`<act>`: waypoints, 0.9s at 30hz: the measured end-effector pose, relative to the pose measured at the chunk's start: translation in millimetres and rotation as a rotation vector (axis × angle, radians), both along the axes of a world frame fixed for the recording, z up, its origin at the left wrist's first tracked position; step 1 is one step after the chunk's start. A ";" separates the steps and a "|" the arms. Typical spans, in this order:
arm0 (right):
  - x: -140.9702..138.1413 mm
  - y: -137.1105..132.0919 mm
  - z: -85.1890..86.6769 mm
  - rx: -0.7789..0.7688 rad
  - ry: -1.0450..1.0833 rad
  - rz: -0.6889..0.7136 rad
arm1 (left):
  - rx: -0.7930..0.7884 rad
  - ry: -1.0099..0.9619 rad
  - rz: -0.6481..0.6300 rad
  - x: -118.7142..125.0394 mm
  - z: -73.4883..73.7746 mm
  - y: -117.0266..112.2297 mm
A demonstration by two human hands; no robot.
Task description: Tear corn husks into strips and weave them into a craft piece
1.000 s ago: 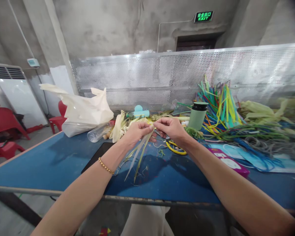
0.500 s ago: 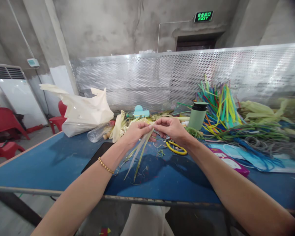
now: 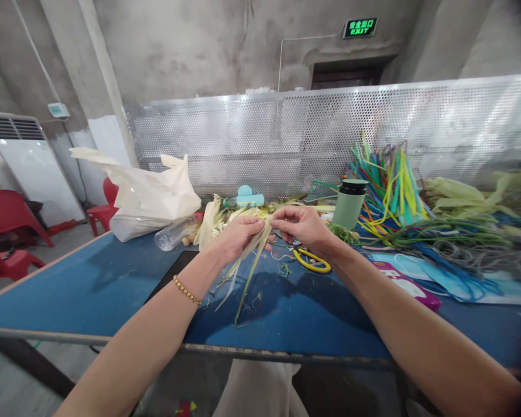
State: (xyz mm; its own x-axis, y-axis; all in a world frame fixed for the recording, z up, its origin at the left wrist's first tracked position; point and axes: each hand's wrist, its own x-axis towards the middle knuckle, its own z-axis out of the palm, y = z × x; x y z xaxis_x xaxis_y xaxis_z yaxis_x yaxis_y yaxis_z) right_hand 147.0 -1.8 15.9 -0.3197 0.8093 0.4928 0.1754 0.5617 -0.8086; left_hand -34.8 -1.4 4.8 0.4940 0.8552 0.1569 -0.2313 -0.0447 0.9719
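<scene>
Left fingers (image 3: 256, 226) and right fingers (image 3: 282, 223) pinch pale strips (image 3: 261, 240) above a blue table (image 3: 91, 295).

Your bench (image 3: 82, 278) has a blue top, scuffed and speckled in front of you. At its back left you have a white plastic bag (image 3: 151, 197), with a clear bottle (image 3: 169, 237) lying on its side just beside it and, nearer you, a flat dark object (image 3: 173, 268). Pale husks (image 3: 208, 225) lie behind that. Right of the middle, a green jar (image 3: 348, 209) stands upright, near a yellow-handled tool (image 3: 313, 269). Farther right you see heaped coloured strips (image 3: 402, 188), tangled cords (image 3: 447, 234), light-blue face masks (image 3: 449, 281) and a purple pack (image 3: 410, 288)
</scene>
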 end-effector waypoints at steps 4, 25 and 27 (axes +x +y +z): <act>-1.3 0.3 -0.7 -0.003 0.004 -0.004 | 0.024 0.006 -0.050 -0.2 0.2 -1.4; 3.4 -6.6 6.2 -0.050 0.079 0.048 | 0.167 0.070 -0.116 -9.5 6.6 -1.7; 3.1 -7.0 6.8 -0.047 0.074 0.058 | 0.154 0.069 -0.090 -10.3 7.8 -1.7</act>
State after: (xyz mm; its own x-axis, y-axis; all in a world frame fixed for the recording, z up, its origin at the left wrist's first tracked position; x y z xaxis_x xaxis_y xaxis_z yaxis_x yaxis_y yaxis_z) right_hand 150.1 -8.9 22.7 -0.3312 0.8133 0.4784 0.0822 0.5300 -0.8440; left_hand -45.1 -3.1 12.5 0.5812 0.7756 0.2462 -0.1745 -0.1768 0.9687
